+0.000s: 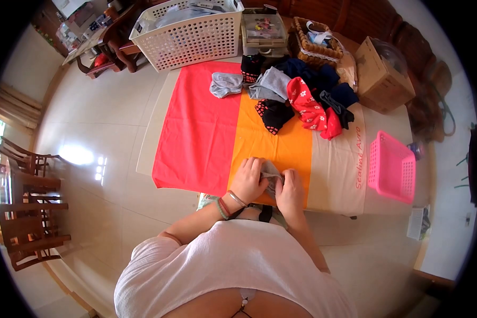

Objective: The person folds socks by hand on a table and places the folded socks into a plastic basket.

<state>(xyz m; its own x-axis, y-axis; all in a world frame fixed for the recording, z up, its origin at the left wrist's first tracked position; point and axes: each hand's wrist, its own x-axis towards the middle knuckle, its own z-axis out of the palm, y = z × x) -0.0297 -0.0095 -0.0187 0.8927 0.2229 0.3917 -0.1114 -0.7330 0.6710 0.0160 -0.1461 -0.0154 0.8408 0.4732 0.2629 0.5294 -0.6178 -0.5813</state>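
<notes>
On the near edge of the table (328, 175), head view, we list the following.

Item one: our left hand (248, 180), fingers curled and pinching the left side of a small grey garment (271, 173). Bracelets sit at that wrist.

Item two: our right hand (290, 192), fingers bent down onto the right side of the same grey garment, pressing it against the orange cloth (273, 140). Both hands touch it at once; the piece lies bunched between them, mostly hidden, so we cannot tell its exact shape.

Item three: a red cloth (199, 132) just beside the orange one, to the left.

Item four: a loose grey piece (225, 84) at the far end of the red cloth, apart from the hands.

Item five: a heap of mixed clothes (302, 98), dark, grey and red with white flowers, at the far end of the table.

Item six: a white laundry basket (188, 37), a wicker basket (315, 45), a cardboard box (381, 74) and a pink basket (392, 167) at the right.

Handling note, our judgement: the fabric is soft and slips, so we would hold both edges flat, line them up evenly and smooth out creases before letting go.
</notes>
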